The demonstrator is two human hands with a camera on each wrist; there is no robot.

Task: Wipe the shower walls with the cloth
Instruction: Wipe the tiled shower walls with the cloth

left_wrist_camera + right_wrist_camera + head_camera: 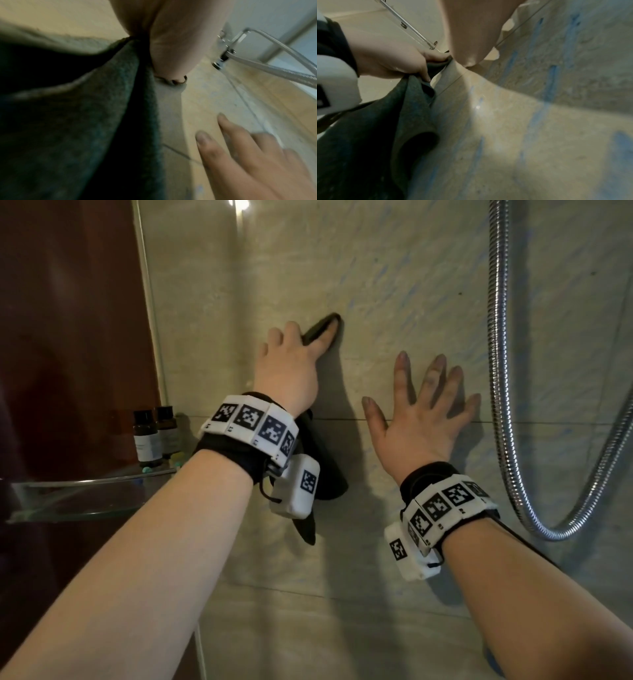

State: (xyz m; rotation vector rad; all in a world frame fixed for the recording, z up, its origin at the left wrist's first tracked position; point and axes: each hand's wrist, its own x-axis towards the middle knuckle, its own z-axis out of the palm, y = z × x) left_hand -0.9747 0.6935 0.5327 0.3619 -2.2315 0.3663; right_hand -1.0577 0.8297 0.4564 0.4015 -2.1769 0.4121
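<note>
My left hand (pixel 291 361) grips a dark green cloth (pixel 327 460) and holds it against the beige tiled shower wall (pixel 394 285). The cloth's top edge (pixel 320 328) shows above my fingers, and the rest hangs down past my wrist. In the left wrist view the cloth (pixel 85 121) fills the left side, pinched under my thumb. The right wrist view shows my left hand (pixel 399 60) curled round the cloth (pixel 385 121). My right hand (pixel 424 412) lies flat on the wall with fingers spread, holding nothing, just right of the cloth. Blue streaks (pixel 551 81) mark the wall.
A metal shower hose (pixel 500 371) hangs in a loop at the right. A glass corner shelf (pixel 85 491) at the left carries two small dark bottles (pixel 147 440). A glass panel edge (pixel 150 302) and dark brown surface stand behind it.
</note>
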